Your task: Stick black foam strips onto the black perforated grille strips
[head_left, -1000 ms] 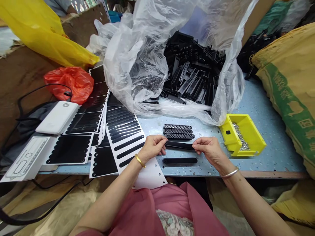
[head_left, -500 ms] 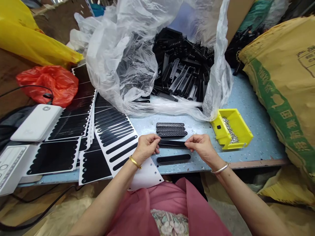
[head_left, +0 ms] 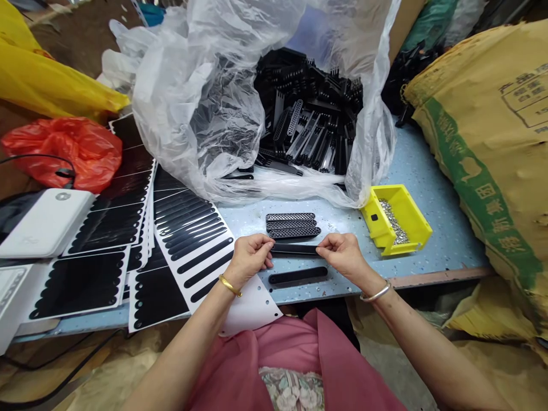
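A narrow black strip (head_left: 294, 249) is stretched level between my two hands over the table. My left hand (head_left: 252, 254) pinches its left end between thumb and fingertips, and my right hand (head_left: 345, 258) pinches the right end. Whether the strip lies on a bar beneath it, I cannot tell. Nearer to me, a black plastic bar (head_left: 298, 275) with rounded ends lies on the blue table. Just beyond my hands, several black bars (head_left: 293, 225) with a lattice surface lie side by side. Left of my left hand is a white backing sheet (head_left: 252, 308) with black strips on it.
A large clear plastic bag (head_left: 171, 108) full of black plastic parts (head_left: 308, 125) stands at the back. To the right are a yellow bin (head_left: 417, 220) with small metal pieces and a yellow sack (head_left: 492, 142). More black sheets (head_left: 81, 282) and a white power bank (head_left: 47, 222) lie left.
The whole scene sits slightly farther left in the view as the head has turned. Both hands keep their pinch on the black strip, with little visible movement.
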`<state>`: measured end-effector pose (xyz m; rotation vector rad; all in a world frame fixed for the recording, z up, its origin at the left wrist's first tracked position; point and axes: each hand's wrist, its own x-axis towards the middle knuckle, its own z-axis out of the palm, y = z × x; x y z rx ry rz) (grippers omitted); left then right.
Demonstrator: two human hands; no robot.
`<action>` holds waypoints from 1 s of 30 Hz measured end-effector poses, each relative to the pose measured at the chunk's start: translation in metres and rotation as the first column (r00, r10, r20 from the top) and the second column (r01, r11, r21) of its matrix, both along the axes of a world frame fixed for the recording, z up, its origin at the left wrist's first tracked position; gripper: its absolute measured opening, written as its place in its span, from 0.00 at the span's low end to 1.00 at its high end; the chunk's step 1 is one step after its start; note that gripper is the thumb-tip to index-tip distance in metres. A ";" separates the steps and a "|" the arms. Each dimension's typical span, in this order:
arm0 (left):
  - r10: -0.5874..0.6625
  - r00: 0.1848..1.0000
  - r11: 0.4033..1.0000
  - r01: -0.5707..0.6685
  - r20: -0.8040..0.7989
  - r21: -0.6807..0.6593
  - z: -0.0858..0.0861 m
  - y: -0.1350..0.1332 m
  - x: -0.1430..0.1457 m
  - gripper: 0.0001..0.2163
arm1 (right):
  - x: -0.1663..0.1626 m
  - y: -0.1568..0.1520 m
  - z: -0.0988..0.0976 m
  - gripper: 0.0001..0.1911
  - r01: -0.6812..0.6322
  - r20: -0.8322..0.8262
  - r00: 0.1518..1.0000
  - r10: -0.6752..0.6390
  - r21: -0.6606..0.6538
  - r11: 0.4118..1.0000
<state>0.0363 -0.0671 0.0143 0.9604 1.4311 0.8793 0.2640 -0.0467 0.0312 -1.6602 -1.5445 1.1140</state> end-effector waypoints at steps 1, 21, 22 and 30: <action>0.001 1.000 1.000 -0.001 0.003 -0.001 0.000 0.000 0.000 0.07 | -0.001 0.000 0.000 0.05 0.009 0.017 1.000 -0.009 -0.003 1.000; 0.018 1.000 1.000 -0.018 -0.016 -0.011 0.000 0.000 0.001 0.08 | 0.003 -0.003 0.001 0.16 0.050 -0.218 0.973 -0.079 -0.133 0.990; 0.019 1.000 1.000 -0.019 -0.017 -0.013 0.000 0.000 0.001 0.08 | 0.003 -0.003 0.000 0.18 0.049 -0.211 0.975 -0.075 -0.127 0.991; 0.014 1.000 1.000 -0.014 -0.024 -0.004 0.001 0.000 0.002 0.09 | 0.003 -0.001 -0.002 0.17 0.038 -0.151 0.987 -0.057 -0.125 0.991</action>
